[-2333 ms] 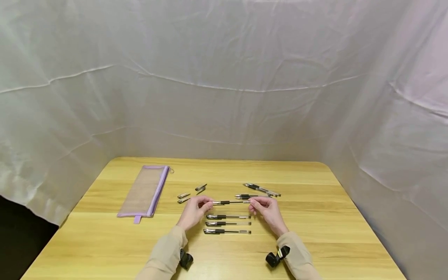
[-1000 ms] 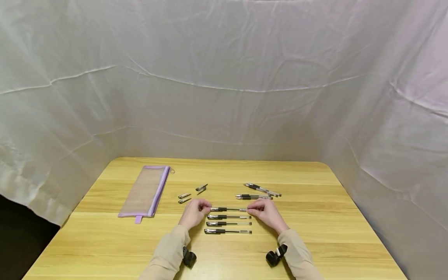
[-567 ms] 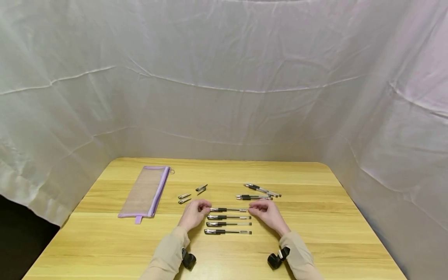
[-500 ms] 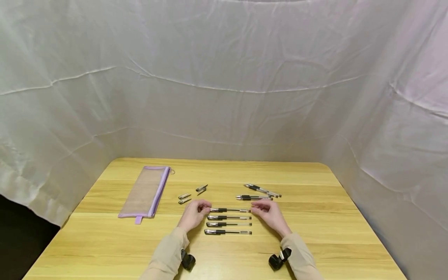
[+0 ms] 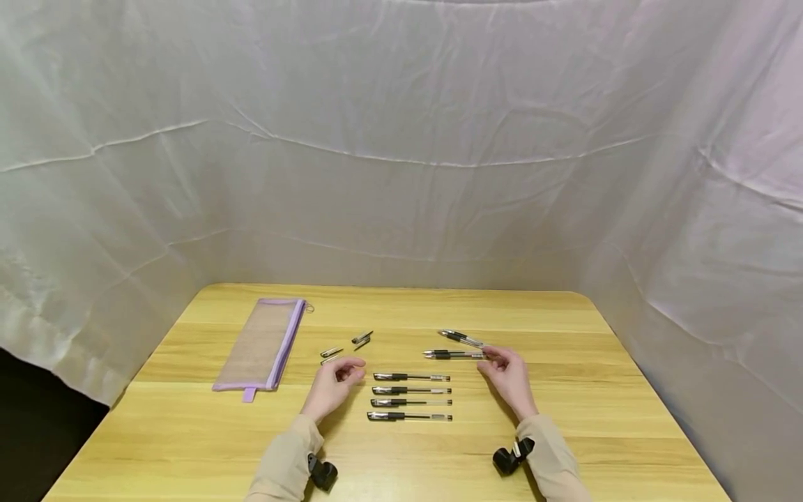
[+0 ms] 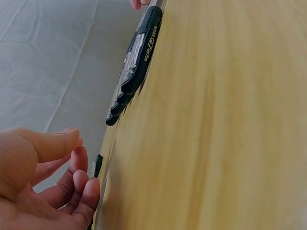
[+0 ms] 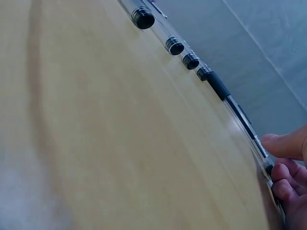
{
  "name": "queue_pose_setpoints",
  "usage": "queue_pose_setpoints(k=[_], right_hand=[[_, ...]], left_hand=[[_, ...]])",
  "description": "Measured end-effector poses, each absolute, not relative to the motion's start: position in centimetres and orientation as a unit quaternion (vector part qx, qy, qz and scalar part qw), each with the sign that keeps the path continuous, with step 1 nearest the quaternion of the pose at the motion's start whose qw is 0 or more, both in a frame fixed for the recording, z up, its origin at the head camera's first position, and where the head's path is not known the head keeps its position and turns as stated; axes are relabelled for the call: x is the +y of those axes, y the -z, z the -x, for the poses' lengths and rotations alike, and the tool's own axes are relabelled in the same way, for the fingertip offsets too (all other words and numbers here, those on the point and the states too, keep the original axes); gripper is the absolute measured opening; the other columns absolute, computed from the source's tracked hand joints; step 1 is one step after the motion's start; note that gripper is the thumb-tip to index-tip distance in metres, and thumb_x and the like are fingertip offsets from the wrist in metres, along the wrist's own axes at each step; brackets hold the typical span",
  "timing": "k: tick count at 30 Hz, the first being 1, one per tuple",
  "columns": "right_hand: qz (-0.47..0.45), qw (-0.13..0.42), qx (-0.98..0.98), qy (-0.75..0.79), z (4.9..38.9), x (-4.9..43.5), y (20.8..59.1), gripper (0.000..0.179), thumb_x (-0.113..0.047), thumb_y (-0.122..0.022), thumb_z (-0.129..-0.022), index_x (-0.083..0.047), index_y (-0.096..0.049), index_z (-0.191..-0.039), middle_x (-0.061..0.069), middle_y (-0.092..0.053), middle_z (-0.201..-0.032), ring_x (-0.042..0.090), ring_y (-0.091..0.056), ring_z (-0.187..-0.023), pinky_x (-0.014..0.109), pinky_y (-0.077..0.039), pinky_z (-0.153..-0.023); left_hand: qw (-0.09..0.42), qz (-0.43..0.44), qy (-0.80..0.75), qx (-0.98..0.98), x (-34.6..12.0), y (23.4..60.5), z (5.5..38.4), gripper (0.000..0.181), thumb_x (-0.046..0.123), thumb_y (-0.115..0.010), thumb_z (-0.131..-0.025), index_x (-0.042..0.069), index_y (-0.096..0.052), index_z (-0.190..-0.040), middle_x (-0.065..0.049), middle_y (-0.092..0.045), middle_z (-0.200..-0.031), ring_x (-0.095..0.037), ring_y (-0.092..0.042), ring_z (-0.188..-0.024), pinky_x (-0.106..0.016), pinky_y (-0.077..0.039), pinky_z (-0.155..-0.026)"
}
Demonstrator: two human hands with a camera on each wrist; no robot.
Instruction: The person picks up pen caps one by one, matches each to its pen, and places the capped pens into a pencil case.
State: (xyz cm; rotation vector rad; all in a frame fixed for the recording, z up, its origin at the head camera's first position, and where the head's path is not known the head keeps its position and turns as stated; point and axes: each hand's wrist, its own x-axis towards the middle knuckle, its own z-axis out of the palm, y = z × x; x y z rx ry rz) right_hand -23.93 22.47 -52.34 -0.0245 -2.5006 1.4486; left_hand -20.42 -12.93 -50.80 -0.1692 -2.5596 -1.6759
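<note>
Several capped black gel pens [image 5: 410, 402] lie in a parallel row at the front middle of the table; their caps [image 6: 136, 72] face left. My left hand [image 5: 332, 387] hovers left of the row, fingers loosely bent and holding nothing. It partly covers one loose pen cap [image 5: 329, 360]; another cap [image 5: 331, 352] shows just beyond. My right hand [image 5: 509, 380] is at the rear end of an uncapped gel pen [image 5: 454, 355], thumb and fingers spread apart around it. In the right wrist view the thumb [image 7: 276, 143] overlaps that pen's clear barrel [image 7: 244, 122].
A mesh zip pouch [image 5: 257, 345] with purple edging lies flat at the left. Two more caps [image 5: 362, 339] sit behind the left hand. Further uncapped pens [image 5: 461, 338] lie at the back right. Pale cloth [image 5: 401, 209] hangs around the wooden table [image 5: 564, 453].
The hands brought a capped pen down to the back of the row and let it go. The left hand has drawn back leftward; the right has moved right to the uncapped pens.
</note>
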Motion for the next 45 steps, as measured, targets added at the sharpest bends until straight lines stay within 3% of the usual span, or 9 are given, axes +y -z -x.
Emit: queue_pose_setpoints(k=[8, 27, 35, 45], right_hand=[[0.014, 0.113, -0.877, -0.466, 24.20, 22.49, 52.14, 0.033, -0.004, -0.077, -0.086, 0.004, -0.071, -0.117, 0.021, -0.065, -0.108, 0.007, -0.051, -0.076, 0.017, -0.043, -0.065], [0.010, 0.105, -0.898, -0.428, 24.40, 22.61, 52.12, 0.019, -0.005, -0.076, -0.086, 0.001, -0.077, -0.104, 0.015, -0.064, -0.095, 0.010, -0.051, -0.076, 0.018, -0.042, -0.065], [-0.016, 0.081, -0.914, -0.398, 24.20, 22.54, 51.74, 0.006, -0.007, -0.077, -0.086, -0.003, -0.077, -0.090, 0.010, -0.063, -0.087, 0.012, -0.048, -0.073, 0.021, -0.039, -0.065], [-0.033, 0.082, -0.916, -0.391, 24.14, 22.56, 52.03, 0.007, -0.010, -0.073, -0.091, -0.004, -0.076, -0.090, 0.009, -0.065, -0.090, 0.012, -0.049, -0.076, 0.023, -0.040, -0.069]], left_hand=[[0.036, 0.048, 0.549, -0.834, -12.98, 50.72, 20.42, 0.017, 0.005, -0.070, -0.092, 0.000, -0.073, -0.108, -0.008, -0.068, -0.087, -0.007, -0.055, -0.074, -0.018, -0.046, -0.068], [0.017, 0.046, 0.559, -0.828, -13.06, 50.66, 20.29, 0.016, 0.006, -0.070, -0.092, 0.000, -0.073, -0.107, -0.008, -0.069, -0.088, -0.008, -0.054, -0.074, -0.018, -0.045, -0.067], [0.016, 0.046, 0.560, -0.827, -13.11, 50.78, 20.27, 0.016, 0.005, -0.070, -0.092, 0.000, -0.073, -0.107, -0.009, -0.069, -0.089, -0.007, -0.054, -0.075, -0.018, -0.045, -0.067], [0.019, 0.048, 0.561, -0.826, -13.19, 50.94, 20.32, 0.016, 0.004, -0.070, -0.092, 0.000, -0.073, -0.106, -0.009, -0.069, -0.088, -0.007, -0.054, -0.074, -0.018, -0.045, -0.067]])
